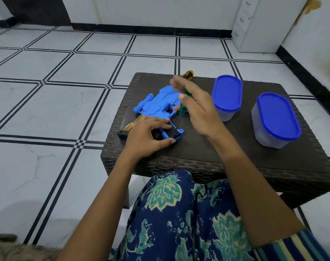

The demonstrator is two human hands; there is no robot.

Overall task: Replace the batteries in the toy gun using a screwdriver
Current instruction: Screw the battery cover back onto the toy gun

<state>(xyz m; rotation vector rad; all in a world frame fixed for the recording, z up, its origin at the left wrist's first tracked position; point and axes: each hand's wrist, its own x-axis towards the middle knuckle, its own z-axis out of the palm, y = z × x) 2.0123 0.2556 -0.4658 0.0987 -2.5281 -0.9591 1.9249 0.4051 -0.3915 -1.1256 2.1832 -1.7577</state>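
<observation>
Containers (226,97) right of toy gun (158,102); screwdriver (183,106) between.

two tubs (226,97) (276,120) (blue-lidded), two screwdrivers (183,107) (188,74)

Free tabletop along the near edge of the dark woven wicker table (207,162), from 5 to 7 o'clock. Blocked at 2 and 3 o'clock by two clear oval tubs with blue lids (226,97) (276,119), a narrow lane between them. Crowded at 10 o'clock by the blue plastic toy gun (156,104). Blocked at 12 by a yellow-and-black tool handle (187,74).
</observation>
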